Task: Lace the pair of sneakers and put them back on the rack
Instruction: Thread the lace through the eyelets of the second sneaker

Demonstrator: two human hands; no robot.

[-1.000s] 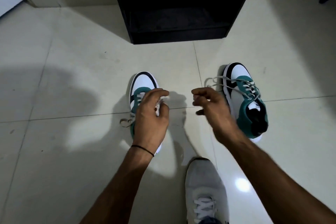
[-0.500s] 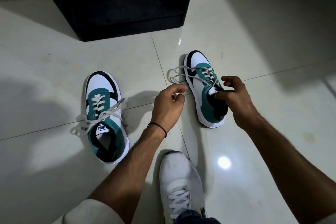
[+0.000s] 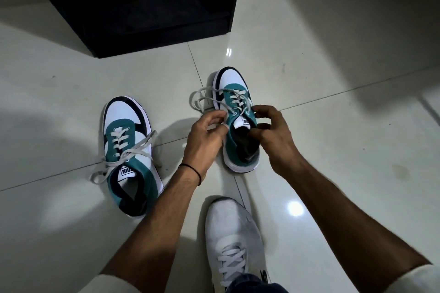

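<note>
1. At frame centre, on the tiled floor point(image 3: 333, 102), stands a teal-and-white sneaker point(image 3: 232, 81), mid-lacing. Its grey lace point(image 3: 202, 100) loops loose toward the upper left.
2. The left hand point(image 3: 207, 135) curls in, seemingly pinching that lace beside the eyelets. The right hand point(image 3: 271, 133) curls round the sneaker's collar by the tongue.
3. The likely next move is to thread the top eyelets, pull snug, then tie.
4. The second sneaker point(image 3: 129, 150), left of centre, lies untied. The black rack point(image 3: 142, 7) fills the upper left.
5. The fingers hide the top eyelets, and the rack's shelves are too dark to make out.

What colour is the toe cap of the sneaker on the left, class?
White, with a black band round its edge. The head view shows the toe cap clearly.
</note>
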